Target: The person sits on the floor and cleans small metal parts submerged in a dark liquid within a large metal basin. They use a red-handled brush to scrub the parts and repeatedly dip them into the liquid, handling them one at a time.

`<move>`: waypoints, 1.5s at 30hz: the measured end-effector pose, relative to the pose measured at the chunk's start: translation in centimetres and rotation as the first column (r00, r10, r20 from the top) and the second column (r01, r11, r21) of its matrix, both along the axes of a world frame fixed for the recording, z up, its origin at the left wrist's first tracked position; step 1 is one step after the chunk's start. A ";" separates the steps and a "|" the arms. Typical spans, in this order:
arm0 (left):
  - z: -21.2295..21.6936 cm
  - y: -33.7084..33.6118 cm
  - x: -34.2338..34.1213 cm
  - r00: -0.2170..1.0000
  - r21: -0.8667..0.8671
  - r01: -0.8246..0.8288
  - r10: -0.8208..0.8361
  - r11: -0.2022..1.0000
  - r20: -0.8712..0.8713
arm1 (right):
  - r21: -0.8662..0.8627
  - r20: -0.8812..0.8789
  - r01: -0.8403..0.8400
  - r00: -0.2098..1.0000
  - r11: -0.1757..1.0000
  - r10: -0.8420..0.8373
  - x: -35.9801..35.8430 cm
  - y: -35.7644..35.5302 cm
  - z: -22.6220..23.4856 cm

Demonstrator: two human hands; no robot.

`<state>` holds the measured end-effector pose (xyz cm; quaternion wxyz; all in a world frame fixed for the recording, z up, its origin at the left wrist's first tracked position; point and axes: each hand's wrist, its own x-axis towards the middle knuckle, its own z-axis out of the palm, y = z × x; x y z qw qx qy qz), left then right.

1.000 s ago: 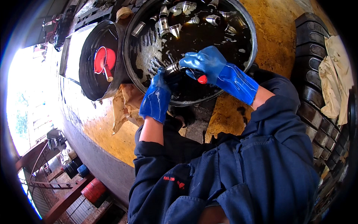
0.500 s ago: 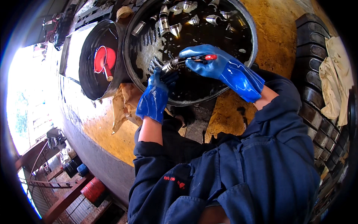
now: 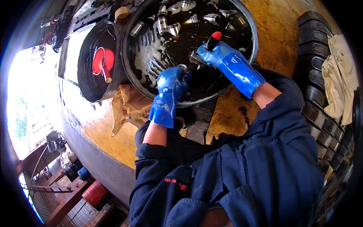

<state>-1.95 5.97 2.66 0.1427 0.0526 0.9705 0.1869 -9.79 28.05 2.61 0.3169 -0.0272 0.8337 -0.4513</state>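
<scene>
My left hand (image 3: pixel 172 81), in a blue rubber glove, closes round a metal piston (image 3: pixel 183 66) low over the dark liquid; the glove hides most of it. My right hand (image 3: pixel 219 54), gloved alike, grips a brush (image 3: pixel 213 41) with a black, red-tipped handle that points up. Its bristles hang down just to the right of the piston, apart from it. Both hands are inside a round metal tub (image 3: pixel 256 41) of dark, foamy liquid. Several more pistons, such as the upright one (image 3: pixel 162 25) and a tilted one (image 3: pixel 212 19), lie toward the far side.
A black drum (image 3: pixel 87 89) left of the tub holds a red dipper (image 3: pixel 107 58). Brown paper (image 3: pixel 126 102) lies between drum and tub. On the right stands a row of dark metal blocks (image 3: pixel 312 62) with a beige cloth (image 3: pixel 338 75) over it. A red barrel (image 3: pixel 95 192) lies lower left.
The brush has come off the piston and its handle has swung from level to upright. My right hand has shifted slightly right; my left hand has moved right and turned, covering the piston.
</scene>
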 end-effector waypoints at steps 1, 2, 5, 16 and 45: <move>0.3 0.8 0.2 0.996 -0.183 0.081 -0.085 0.980 -0.012 | -0.066 0.027 0.008 1.000 0.998 -0.006 0.1 -0.2 -0.3; 0.2 0.9 0.6 0.979 -0.134 0.178 -0.190 0.975 -0.081 | -0.062 0.059 0.022 0.998 0.998 -0.018 0.2 -0.5 -0.7; -1.5 0.9 1.0 0.965 -0.145 0.207 -0.227 0.967 -0.135 | -0.031 0.130 0.001 0.992 1.000 0.003 0.8 -0.7 0.3; -2.2 0.9 1.2 0.992 0.342 -0.115 0.129 0.933 -0.016 | -0.001 0.111 0.043 0.993 0.999 -0.043 1.3 1.3 -1.1; -5.7 -1.8 0.7 0.859 0.815 -0.505 0.077 0.284 0.506 | 0.160 -0.123 -0.176 0.973 0.971 0.196 -0.6 1.2 -0.3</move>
